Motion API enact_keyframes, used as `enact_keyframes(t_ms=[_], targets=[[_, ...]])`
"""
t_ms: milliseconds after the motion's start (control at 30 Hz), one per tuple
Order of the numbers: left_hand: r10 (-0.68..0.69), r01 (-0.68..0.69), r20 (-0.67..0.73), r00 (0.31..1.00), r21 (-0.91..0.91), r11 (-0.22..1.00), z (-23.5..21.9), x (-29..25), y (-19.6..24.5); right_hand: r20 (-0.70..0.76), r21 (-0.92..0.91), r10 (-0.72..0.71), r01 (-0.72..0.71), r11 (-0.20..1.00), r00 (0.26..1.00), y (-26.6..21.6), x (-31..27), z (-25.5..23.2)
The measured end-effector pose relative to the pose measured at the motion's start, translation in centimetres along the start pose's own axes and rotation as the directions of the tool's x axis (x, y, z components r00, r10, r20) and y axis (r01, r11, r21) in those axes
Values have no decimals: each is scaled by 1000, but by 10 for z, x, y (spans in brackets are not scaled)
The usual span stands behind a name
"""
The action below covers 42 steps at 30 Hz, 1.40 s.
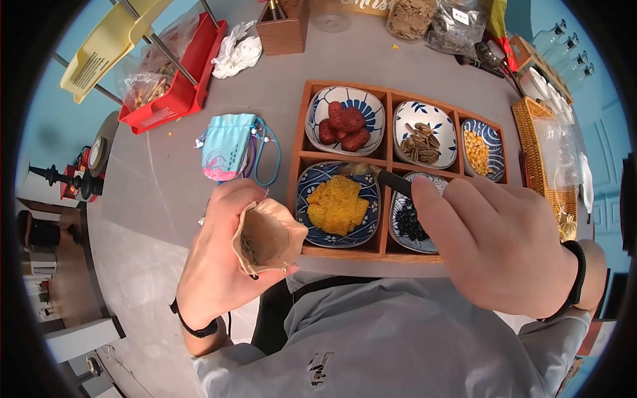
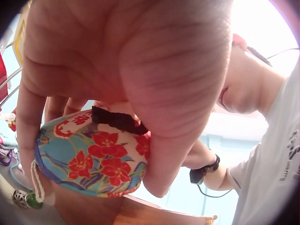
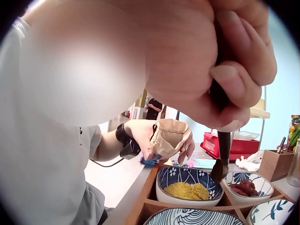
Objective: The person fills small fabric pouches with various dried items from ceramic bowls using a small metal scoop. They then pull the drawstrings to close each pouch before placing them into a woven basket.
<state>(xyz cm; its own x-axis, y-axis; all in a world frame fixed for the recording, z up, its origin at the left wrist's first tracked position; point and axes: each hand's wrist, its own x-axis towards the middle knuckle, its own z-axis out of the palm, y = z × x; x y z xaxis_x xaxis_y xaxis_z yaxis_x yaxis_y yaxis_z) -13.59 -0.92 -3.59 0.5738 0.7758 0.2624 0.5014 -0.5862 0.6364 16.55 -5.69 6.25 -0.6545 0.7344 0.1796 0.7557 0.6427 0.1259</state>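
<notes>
My left hand (image 1: 212,259) grips a small cloth drawstring pouch (image 1: 292,240), beige inside, its mouth open and facing up. The left wrist view shows the pouch's blue outside with red flowers (image 2: 112,164). Some dark bits lie inside it. In my right hand (image 1: 504,245) is a small dark-handled spoon (image 1: 393,181), its head over the far rim of a blue patterned bowl (image 1: 306,180). Yellow crumbly pieces (image 1: 338,207) fill that bowl. The right wrist view shows the spoon head (image 3: 219,169) pointing down between the yellow pieces' bowl and the red dates' bowl.
The wooden divided tray (image 1: 345,253) also holds bowls of red dates (image 1: 345,126), striped seeds (image 1: 421,142), corn kernels (image 1: 476,152) and black beans (image 1: 408,219). A light blue pouch (image 1: 229,146) lies left of it. Farther back are a red bin (image 1: 206,73), crumpled tissue (image 1: 237,50) and a wooden box (image 1: 282,33).
</notes>
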Motion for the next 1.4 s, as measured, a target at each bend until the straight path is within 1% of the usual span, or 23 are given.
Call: enact_keyframes(t_ms=[100, 167, 267, 367, 467, 567, 667, 767, 900, 967, 1100, 1167, 1267, 1367, 1400], targets=[[3, -4, 10, 1000, 15, 1000, -1, 2, 0, 63, -33, 1, 1, 999, 998, -4, 4, 2], [6, -6, 10, 1000, 12, 1000, -1, 2, -1, 95, -21, 27, -25, 999, 995, -4, 7, 7], [-21, 21, 11, 1000, 19, 1000, -2, 1, 0, 180, 50, 65, -75, 996, 981, 7, 13, 5], [-21, 21, 21, 1000, 24, 1000, -2, 2, 0, 190, 197, 73, -111, 974, 979, 24, 20, 8], [-46, 46, 28, 999, 6, 999, -2, 3, 0, 150, 285, 102, -142, 948, 983, 39, 22, 18], [-63, 63, 39, 997, 14, 998, -3, 4, -1, 129, 332, 87, -126, 935, 988, 49, 22, 29], [-69, 68, 44, 997, 27, 997, -2, 5, -1, 4, 134, 38, -38, 990, 999, 45, 23, 27], [-65, 64, 47, 997, 19, 998, -1, 5, -4, 6, 115, -34, 33, 993, 999, 43, 22, 22], [-70, 69, 47, 996, 14, 997, -1, 6, -4, 82, 243, 27, -46, 969, 996, 51, 26, 29], [-79, 78, 55, 995, 21, 997, -2, 7, -3, 116, 322, 55, -90, 942, 992, 55, 29, 33], [-81, 81, 53, 995, -3, 997, -1, 6, -7, 220, 417, 103, -189, 889, 970, 57, 32, 35], [-77, 78, 50, 996, -16, 997, 0, 6, -9, 269, 470, 136, -253, 846, 953, 59, 31, 37], [-68, 68, 47, 997, -12, 998, -1, 6, -9, 360, 574, 236, -414, 707, 903, 60, 27, 37], [-62, 63, 49, 997, -6, 998, -2, 7, -10, 230, 598, 190, -293, 746, 954, 66, 23, 43], [-67, 67, 47, 997, -9, 998, -2, 7, -10, 238, 620, 191, -300, 725, 952, 67, 23, 45]])
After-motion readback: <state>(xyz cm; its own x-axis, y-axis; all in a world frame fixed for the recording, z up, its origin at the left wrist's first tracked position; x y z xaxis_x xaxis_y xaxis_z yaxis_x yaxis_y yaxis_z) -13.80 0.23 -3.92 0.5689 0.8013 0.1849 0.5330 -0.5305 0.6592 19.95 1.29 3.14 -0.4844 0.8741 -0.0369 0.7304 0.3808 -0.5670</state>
